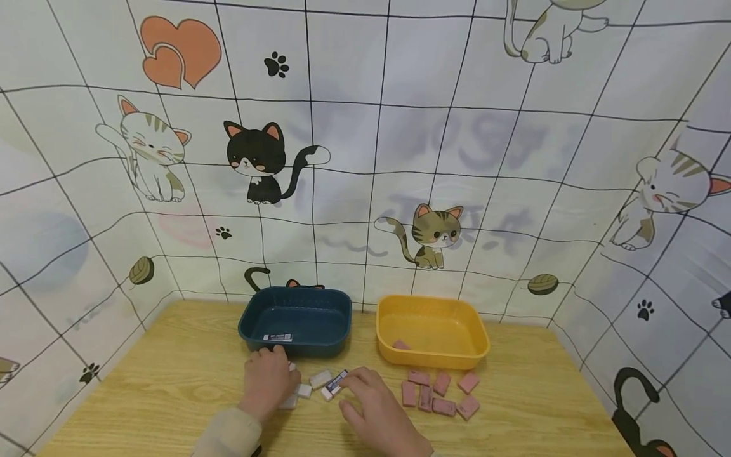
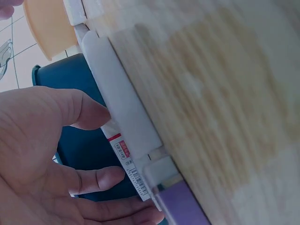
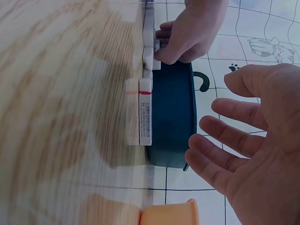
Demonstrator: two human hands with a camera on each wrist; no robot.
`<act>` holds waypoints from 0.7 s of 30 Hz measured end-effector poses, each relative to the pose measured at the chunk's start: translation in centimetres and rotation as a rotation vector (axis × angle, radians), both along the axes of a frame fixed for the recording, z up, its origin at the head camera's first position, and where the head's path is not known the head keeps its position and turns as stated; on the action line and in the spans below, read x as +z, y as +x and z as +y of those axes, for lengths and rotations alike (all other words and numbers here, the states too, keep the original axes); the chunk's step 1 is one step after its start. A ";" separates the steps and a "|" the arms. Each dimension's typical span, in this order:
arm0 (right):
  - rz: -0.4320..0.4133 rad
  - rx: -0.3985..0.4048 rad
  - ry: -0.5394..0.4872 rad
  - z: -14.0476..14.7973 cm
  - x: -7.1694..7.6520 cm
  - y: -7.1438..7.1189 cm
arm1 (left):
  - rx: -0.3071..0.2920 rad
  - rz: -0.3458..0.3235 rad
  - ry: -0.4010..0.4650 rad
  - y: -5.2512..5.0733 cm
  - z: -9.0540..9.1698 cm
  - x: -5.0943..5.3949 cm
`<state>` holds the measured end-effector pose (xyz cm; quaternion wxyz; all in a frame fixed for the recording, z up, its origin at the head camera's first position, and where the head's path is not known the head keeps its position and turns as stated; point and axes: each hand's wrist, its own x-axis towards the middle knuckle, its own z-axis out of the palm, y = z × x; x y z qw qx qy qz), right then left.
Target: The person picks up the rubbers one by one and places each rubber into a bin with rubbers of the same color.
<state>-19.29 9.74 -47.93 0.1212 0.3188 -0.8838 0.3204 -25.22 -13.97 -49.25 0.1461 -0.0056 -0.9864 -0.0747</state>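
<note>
My left hand (image 1: pixel 271 381) is down among several white erasers (image 1: pixel 304 391) in front of the dark blue bin (image 1: pixel 337 348). In the left wrist view, its thumb and fingers pinch the two ends of a white eraser (image 2: pixel 126 157) with a red-banded, barcoded sleeve. My right hand (image 1: pixel 379 409) hovers beside a sleeved white eraser (image 1: pixel 334 385), its fingers loosely spread and holding nothing. This eraser (image 3: pixel 146 112) stands apart from those fingers in the right wrist view. Inside the blue bin lies another sleeved eraser (image 1: pixel 278 337).
Right of the blue bin stands a yellow bin (image 1: pixel 440 360) with a pink eraser (image 1: pixel 401 345) inside. Several pink erasers (image 1: pixel 444 407) lie on the wooden table (image 1: pixel 531 393) before it. A cat-patterned sheet (image 1: pixel 354 139) hangs behind and along the sides.
</note>
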 end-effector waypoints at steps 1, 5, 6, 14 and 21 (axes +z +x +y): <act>0.001 -0.001 -0.002 0.0 0.0 0.0 | -0.006 0.007 0.003 0.1 0.0 0.1; -0.006 -0.002 -0.001 0.1 0.2 -0.2 | -0.036 0.054 0.012 0.7 -0.1 0.6; -0.006 -0.001 -0.001 0.2 0.2 -0.2 | -0.042 0.057 0.014 0.8 -0.1 0.8; -0.023 -0.008 -0.010 0.3 0.0 -0.6 | -0.057 0.073 0.022 1.6 0.0 2.0; -0.026 -0.009 -0.024 0.3 -0.5 -0.6 | -0.135 0.353 -0.036 1.8 0.1 2.5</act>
